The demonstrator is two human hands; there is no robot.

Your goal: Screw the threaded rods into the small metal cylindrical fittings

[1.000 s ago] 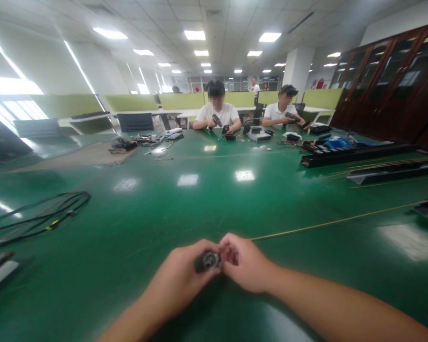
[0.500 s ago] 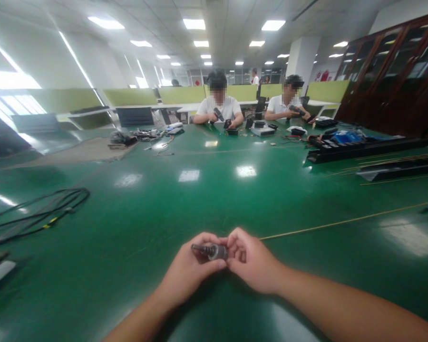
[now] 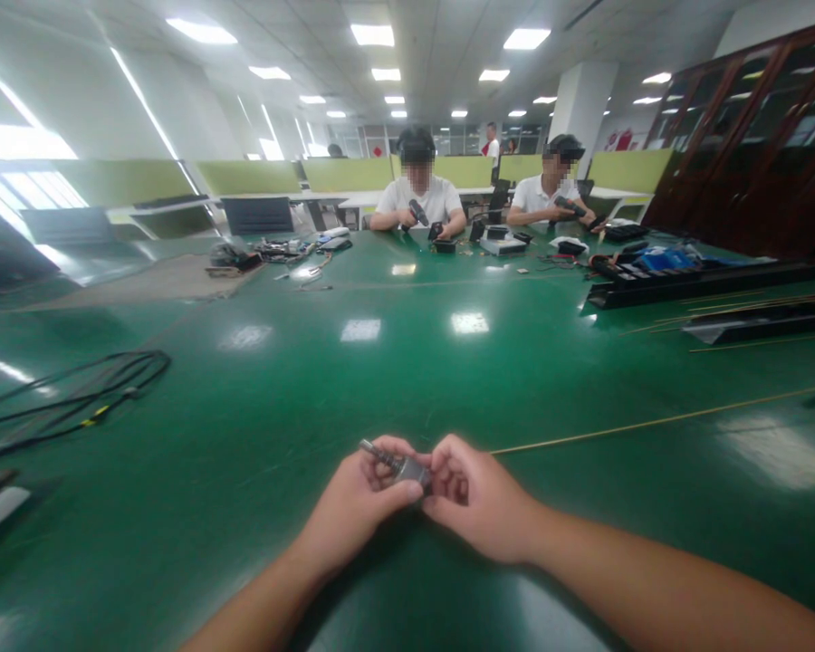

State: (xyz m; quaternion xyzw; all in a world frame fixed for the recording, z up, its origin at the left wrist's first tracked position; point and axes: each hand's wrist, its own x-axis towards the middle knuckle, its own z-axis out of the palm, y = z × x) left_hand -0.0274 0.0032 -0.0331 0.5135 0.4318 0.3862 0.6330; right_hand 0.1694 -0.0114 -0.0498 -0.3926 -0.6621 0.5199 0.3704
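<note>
A small dark grey metal cylinder with a thin stepped shaft (image 3: 413,470) is held just above the green table, its shaft tilted up to the left. My left hand (image 3: 357,493) is closed around it, with the thumb along the near side and the fingers behind. Curled fingers of my right hand (image 3: 479,498) meet the cylinder's right end, with thumb and forefinger pinched at it. That end is partly hidden by the fingers.
A thin yellow rod (image 3: 625,426) lies to the right of my hands. Looped black cable (image 3: 109,398) is on the left. Black channels (image 3: 693,285) and a blue bundle (image 3: 666,259) lie farther right. Two people (image 3: 417,195) sit across the green table (image 3: 299,380), holding tools.
The metal cylinder has turned slightly, so its shaft points more upward to the left. Both hands stay around it in almost the same place.
</note>
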